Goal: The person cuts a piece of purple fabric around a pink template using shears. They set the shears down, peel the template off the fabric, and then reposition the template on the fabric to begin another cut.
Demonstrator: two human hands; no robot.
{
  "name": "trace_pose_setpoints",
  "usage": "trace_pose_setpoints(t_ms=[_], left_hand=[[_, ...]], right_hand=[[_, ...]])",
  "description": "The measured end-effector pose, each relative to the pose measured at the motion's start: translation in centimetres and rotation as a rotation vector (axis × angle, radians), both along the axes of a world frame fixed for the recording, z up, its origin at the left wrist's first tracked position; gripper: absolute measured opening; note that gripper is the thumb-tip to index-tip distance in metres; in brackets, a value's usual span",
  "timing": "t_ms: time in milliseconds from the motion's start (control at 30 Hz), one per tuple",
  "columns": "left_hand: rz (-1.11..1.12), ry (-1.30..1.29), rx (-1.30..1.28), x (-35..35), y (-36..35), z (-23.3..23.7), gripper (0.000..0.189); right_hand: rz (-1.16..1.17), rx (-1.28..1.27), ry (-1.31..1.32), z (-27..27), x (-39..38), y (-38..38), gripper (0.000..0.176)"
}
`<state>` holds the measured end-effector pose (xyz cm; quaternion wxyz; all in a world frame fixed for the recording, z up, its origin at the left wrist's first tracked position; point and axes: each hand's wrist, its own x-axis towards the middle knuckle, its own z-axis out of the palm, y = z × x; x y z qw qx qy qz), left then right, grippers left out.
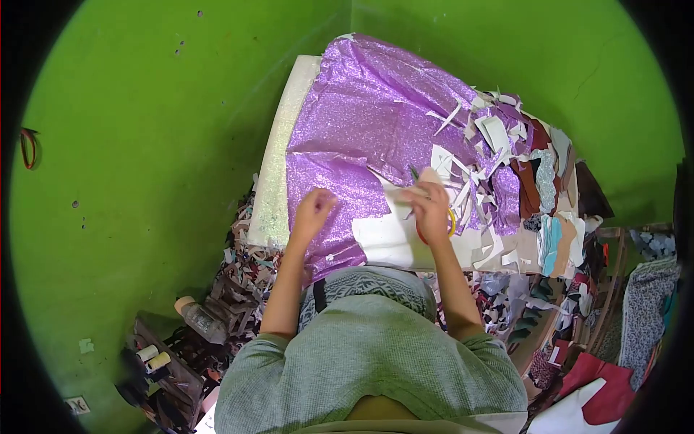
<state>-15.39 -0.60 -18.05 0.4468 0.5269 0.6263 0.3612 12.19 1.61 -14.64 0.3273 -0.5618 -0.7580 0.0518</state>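
Where the green wall (144, 145) drops to the floor at the lower left, thread spools (153, 356) and a plastic bottle (202, 319) lie beside a drift of floor offcuts (242, 269). Next comes the table's white padded edge (278, 159), and over it the purple glitter fabric (376, 108), its long axis running from the person's lap away to the far wall. The left hand (312, 211) rests on the near part of this cloth with fingers curled under; whether it pinches the cloth or only presses on it cannot be told. Just right of it a white sheet (382, 237) lies flat on the fabric at the near table edge. The right hand (431, 207) is above that sheet, closed around scissors (452, 223): the yellow and red handle loops show at the hand's lower right, and a dark tip pokes out at its upper left, so the tool's long axis slants away from the person and a little leftward. Farther right, a heap of cut scraps (538, 177), white, purple, brown and teal, covers the table's right end.
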Motion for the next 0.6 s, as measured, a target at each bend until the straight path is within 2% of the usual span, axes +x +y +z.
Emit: trace_pose_setpoints(t_ms=[33,67,100,133,167,200,267,333,400,433,500,533,600], left_hand=[[0.005,0.0,0.003,0.7,0.1,0.2,0.035],[-0.045,-0.122,-0.035,1.6,0.3,0.3,0.031],[-0.096,-0.244,-0.073,2.2,0.4,0.5,0.027],[-0.094,-0.246,-0.07,2.7,0.4,0.9,0.027],[-0.091,-0.371,-0.14,3.1,0.4,1.4,0.026],[-0.089,-0.496,-0.211,3.2,0.4,1.9,0.025],[-0.121,-0.478,-0.245,3.0,0.3,2.2,0.027],[-0.059,-0.639,-0.266,2.6,0.1,2.0,0.03],[0.033,-0.564,-0.246,2.0,0.3,1.1,0.03],[0.123,-0.486,-0.229,1.6,0.3,0.6,0.031],[0.206,-0.499,-0.185,0.3,0.2,0.2,0.031],[0.283,-0.51,-0.146,-0.2,0.1,0.3,0.03],[0.337,-0.513,-0.137,-0.6,-0.2,1.1,0.028]], right_hand=[[0.106,0.003,-0.003,0.1,-1.2,-0.1,0.028],[0.211,0.006,-0.007,0.1,-2.4,-0.2,0.027],[0.215,0.009,-0.009,0.0,-3.4,-0.3,0.027],[0.316,0.007,0.022,-0.2,-4.3,-0.4,0.029],[0.417,0.005,0.053,-0.4,-5.0,-0.3,0.03],[0.418,0.006,0.051,-0.6,-5.5,-0.2,0.03],[0.458,-0.025,0.058,-0.8,-6.1,0.0,0.028],[0.484,-0.053,0.075,0.4,-6.1,0.2,0.029],[0.542,-0.144,0.092,1.4,-6.2,0.6,0.035],[0.547,-0.143,0.091,1.1,-6.0,1.0,0.035],[0.49,-0.27,0.338,0.3,-5.7,2.2,0.039],[0.494,-0.27,0.339,0.0,-6.0,2.9,0.039],[0.308,-0.156,0.23,-0.4,-6.9,4.6,0.037]])
